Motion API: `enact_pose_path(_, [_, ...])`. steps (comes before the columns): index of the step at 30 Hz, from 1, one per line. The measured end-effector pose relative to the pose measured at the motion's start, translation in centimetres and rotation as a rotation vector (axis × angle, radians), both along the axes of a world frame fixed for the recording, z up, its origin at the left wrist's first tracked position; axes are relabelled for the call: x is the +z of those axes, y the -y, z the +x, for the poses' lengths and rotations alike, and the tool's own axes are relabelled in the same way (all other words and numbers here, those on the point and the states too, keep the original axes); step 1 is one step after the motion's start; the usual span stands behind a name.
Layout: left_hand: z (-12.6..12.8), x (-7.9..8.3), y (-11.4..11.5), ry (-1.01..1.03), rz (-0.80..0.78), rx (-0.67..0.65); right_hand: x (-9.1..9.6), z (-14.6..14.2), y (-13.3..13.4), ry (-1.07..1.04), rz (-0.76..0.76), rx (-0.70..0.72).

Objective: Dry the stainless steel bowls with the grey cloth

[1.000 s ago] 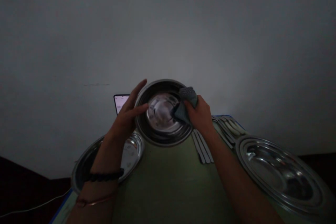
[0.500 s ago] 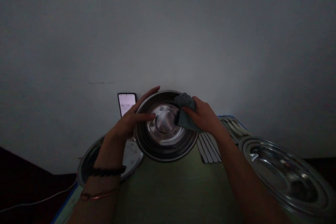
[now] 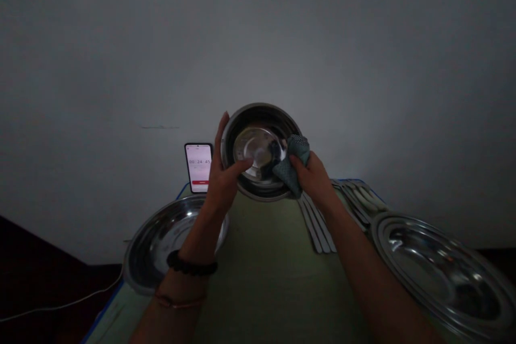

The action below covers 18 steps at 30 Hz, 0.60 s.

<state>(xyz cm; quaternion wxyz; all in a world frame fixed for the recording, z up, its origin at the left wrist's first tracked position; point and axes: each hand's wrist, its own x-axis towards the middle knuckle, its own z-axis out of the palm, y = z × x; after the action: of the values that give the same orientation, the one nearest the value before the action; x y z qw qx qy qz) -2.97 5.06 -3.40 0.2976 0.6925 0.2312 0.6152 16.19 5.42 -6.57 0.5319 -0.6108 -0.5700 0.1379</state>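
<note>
"What lay about the fingers, biggest first?"

"A grey wall (image 3: 258, 37) stood beyond the fingertips, and a green-topped table (image 3: 262, 279) spread below them. To the right of the right fingers, nearer the wearer, were nested metal dishes (image 3: 423, 274); below and left of the left fingers sat a wide basin (image 3: 163, 244)."

"And the bowl?"

"The metal bowl (image 3: 258, 145) was between the two hands, off the table, its inside tilted towards the wearer. The left hand (image 3: 223, 183) was clamped on its left side, thumb inside, fingers outside. The right hand (image 3: 316, 174) was pinched on a grey-green cloth (image 3: 296, 169) at the right rim; how its hidden fingers lay, I couldn't tell."

"Anything smaller?"

"A lit phone (image 3: 199, 169) just left of the left fingers, and flat-handled cutlery (image 3: 316, 226) below the right ones."

"What had just changed?"

"The bowl had risen against the wall, baring more of the phone, and the cloth had gone from the rim's upper right to its lower right. I judged that the cloth was working round the rim while the left grip held."
</note>
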Motion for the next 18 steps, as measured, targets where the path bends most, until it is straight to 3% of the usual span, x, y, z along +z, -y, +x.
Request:
enact_pose_path(3, [-1.2,0.5,-0.1,0.102,-0.171,-0.245,1.1,1.0,0.9,0.153,0.004,0.108])
enact_pose_path(6, [-2.4,0.7,-0.1,-0.020,-0.485,-0.553,2.4,1.8,2.1,0.371,-0.041,0.266])
enact_pose_path(8, [-2.7,0.8,0.2,-0.100,-0.644,-0.652,2.9,1.8,2.7,0.494,-0.072,0.331])
enact_pose_path(11, [-2.4,1.2,0.7,-0.093,-0.743,-0.635,3.0,1.4,2.8,0.524,-0.055,0.290])
enact_pose_path(13, [-2.1,1.6,0.9,-0.017,-0.722,-0.595,2.8,1.2,2.5,0.462,-0.017,0.211])
enact_pose_path(18, [-1.9,2.0,0.9,0.200,-0.410,-0.434,1.9,1.1,1.3,0.044,0.111,-0.090])
